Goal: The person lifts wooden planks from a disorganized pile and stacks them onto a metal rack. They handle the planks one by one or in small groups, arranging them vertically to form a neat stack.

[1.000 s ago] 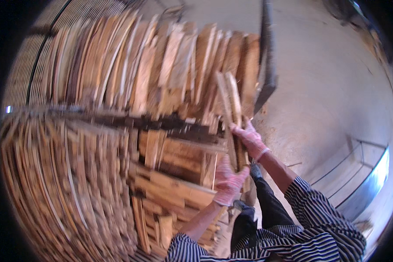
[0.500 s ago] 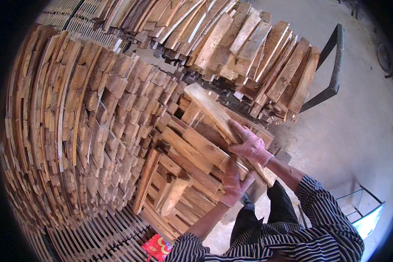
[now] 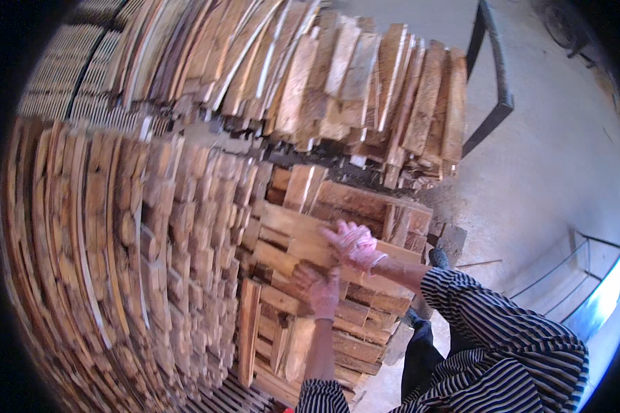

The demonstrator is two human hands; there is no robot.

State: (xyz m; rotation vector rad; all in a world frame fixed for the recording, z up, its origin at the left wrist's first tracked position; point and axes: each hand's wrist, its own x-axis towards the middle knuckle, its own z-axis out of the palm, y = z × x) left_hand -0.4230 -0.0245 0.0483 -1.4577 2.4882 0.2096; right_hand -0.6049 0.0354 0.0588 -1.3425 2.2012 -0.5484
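A pale wooden plank [image 3: 287, 221] lies across the top of a stack of boards [image 3: 365, 297] in front of me. My right hand [image 3: 355, 244], in a pinkish work glove, rests on the plank with its fingers stretched over the surface. Just nearer to me, my left hand [image 3: 317, 289], also gloved, has its fingers spread over the boards beside that plank. Part of the plank passes beneath my right hand and forearm. A narrow upright board [image 3: 249, 330] stands at the stack's left side, next to a short, light wood piece [image 3: 298, 347].
A tall wall of stacked boards [image 3: 117, 255] rises on the left. Beyond the stack, a row of leaning planks [image 3: 351, 76] ends near a dark metal frame [image 3: 506, 103]. Grey concrete floor [image 3: 530, 179] stretches to the right, with a thin-framed rack [image 3: 565, 289] on it.
The plank, tilted up and gripped by my right hand before, now lies flat on the stack. Both hands have moved left with it, and the right hand's grip has loosened. The view has shifted.
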